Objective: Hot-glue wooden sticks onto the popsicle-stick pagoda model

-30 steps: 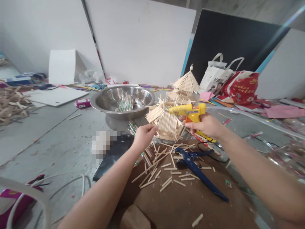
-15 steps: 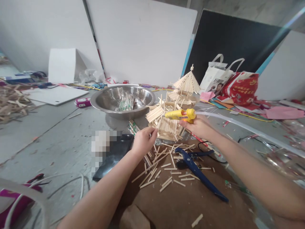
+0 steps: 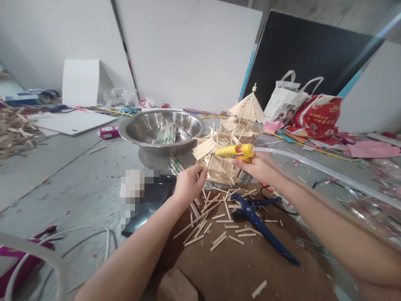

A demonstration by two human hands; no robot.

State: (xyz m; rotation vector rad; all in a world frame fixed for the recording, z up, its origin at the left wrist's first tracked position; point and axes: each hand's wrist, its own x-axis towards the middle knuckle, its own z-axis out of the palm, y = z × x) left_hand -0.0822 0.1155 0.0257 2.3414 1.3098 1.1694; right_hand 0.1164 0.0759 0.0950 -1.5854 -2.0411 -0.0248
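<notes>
A yellow hot glue gun [image 3: 233, 151] is gripped in my right hand [image 3: 258, 165], its nozzle pointing left against or just in front of a wooden stick model [image 3: 219, 167]. From the gun's back end a long translucent glue stick [image 3: 291, 156] trails to the right. My left hand [image 3: 191, 182] is closed at the model's lower left side, thumb and fingers together; what they pinch is hidden. Behind the hands, the model rises in tiers to a pointed roof [image 3: 247, 108]. Cut wooden sticks [image 3: 203, 225] lie scattered below, beside a blue-handled cutter [image 3: 266, 234].
A steel basin [image 3: 131, 140] holding wrapped sticks stands behind my left hand. Left of that forearm lies a black glossy object [image 3: 150, 205], partly blurred out. A red bag [image 3: 318, 117] and a white bag [image 3: 285, 100] sit at the back right. White cable [image 3: 108, 246] loops at the lower left.
My right hand has shifted the glue gun slightly left along the model. The left hand stays almost in place, and the view has tilted a little.
</notes>
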